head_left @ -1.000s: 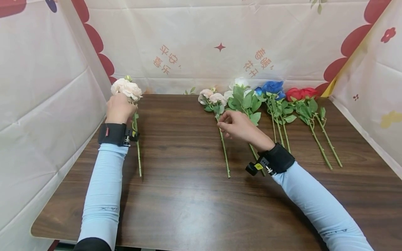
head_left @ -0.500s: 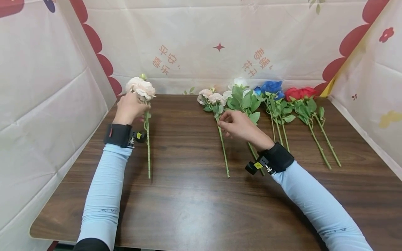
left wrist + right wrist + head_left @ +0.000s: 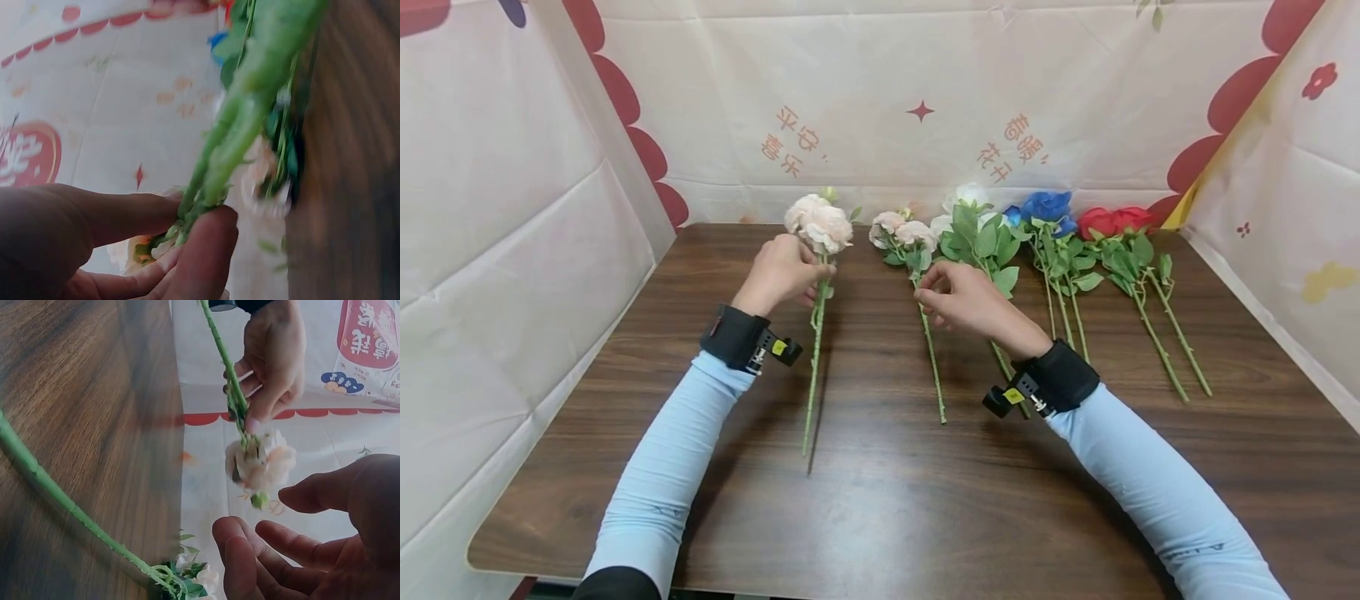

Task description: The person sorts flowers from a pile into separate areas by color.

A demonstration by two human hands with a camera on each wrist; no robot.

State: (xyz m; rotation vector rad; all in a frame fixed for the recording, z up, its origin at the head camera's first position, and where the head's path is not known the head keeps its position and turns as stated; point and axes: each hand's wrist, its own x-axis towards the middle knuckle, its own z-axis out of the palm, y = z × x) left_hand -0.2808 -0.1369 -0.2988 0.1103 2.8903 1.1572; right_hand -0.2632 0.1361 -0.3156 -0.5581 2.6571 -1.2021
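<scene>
My left hand (image 3: 778, 273) pinches the green stem of a pale pink artificial flower (image 3: 820, 225), just under its bloom. The lower stem is raised off the table, with its shadow beside it. Close up in the left wrist view, thumb and fingers meet around the stem (image 3: 240, 112). My right hand (image 3: 973, 302) hovers by a second pale pink flower (image 3: 917, 236) that lies on the table. Nothing is between its loosely bent fingers, and the thumb stands apart from them in the right wrist view. That view also shows the held bloom (image 3: 269, 464) beyond my right fingertips.
White flowers (image 3: 968, 197) with broad leaves, blue roses (image 3: 1047, 208) and red roses (image 3: 1116, 222) lie in a row along the back of the brown wooden table (image 3: 865, 508). Their stems point toward me. A printed cloth (image 3: 880, 67) walls the back and both sides.
My left hand has carried the pale pink flower from the far left to the right, toward the other flowers, its stem end swinging nearer me. My right hand has stayed in place.
</scene>
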